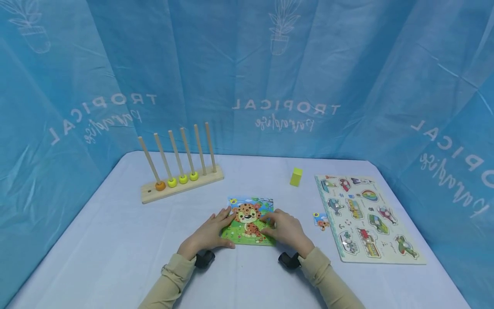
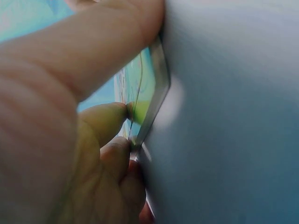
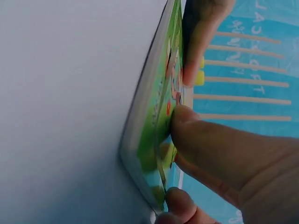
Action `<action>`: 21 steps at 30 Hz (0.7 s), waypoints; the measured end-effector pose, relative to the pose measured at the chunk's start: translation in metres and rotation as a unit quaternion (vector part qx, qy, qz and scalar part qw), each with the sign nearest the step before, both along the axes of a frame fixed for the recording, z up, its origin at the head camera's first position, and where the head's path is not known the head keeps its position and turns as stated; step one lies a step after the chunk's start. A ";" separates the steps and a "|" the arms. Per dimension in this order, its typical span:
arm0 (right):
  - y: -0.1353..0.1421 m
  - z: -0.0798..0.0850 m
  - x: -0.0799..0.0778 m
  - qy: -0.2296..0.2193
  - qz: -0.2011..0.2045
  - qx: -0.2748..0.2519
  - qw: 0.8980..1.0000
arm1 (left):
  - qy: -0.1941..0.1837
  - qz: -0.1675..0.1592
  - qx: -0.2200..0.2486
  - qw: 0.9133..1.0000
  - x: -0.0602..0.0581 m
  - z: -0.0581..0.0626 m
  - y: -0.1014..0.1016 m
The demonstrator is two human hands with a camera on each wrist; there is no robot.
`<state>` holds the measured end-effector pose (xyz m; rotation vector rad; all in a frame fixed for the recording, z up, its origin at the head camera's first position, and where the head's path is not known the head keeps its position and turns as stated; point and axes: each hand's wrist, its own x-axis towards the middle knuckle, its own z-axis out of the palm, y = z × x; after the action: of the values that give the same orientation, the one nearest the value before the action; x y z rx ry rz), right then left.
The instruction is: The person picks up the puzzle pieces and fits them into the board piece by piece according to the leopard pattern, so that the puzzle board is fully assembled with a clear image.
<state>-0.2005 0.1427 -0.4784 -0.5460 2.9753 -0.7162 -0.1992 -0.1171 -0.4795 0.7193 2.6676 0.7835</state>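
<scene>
A jigsaw puzzle with a spotted leopard cub on green grass lies flat on the white table. My left hand rests along its left side, fingers extended onto the upper left edge, thumb near the lower left corner. Over the right part, my right hand has its fingers bent, and thumb and forefinger pinch a puzzle piece at the picture's surface. That piece's edge stands slightly proud of the frame; its outline is partly hidden by the fingers. A loose puzzle piece lies on the table to the right.
A wooden peg stand with upright rods and a few beads stands at the back left. Behind the puzzle is a yellow-green block. A vehicle peg puzzle board lies at the right. Blue curtain surrounds the table.
</scene>
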 end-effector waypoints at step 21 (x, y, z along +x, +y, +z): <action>0.012 0.006 -0.004 -0.059 -0.061 -0.003 0.996 | 0.005 -0.002 -0.004 1.000 0.001 0.000 0.001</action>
<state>-0.2041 0.1544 -0.4727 -0.3113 2.9179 -0.7390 -0.1986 -0.1160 -0.4799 0.7288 2.6748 0.7711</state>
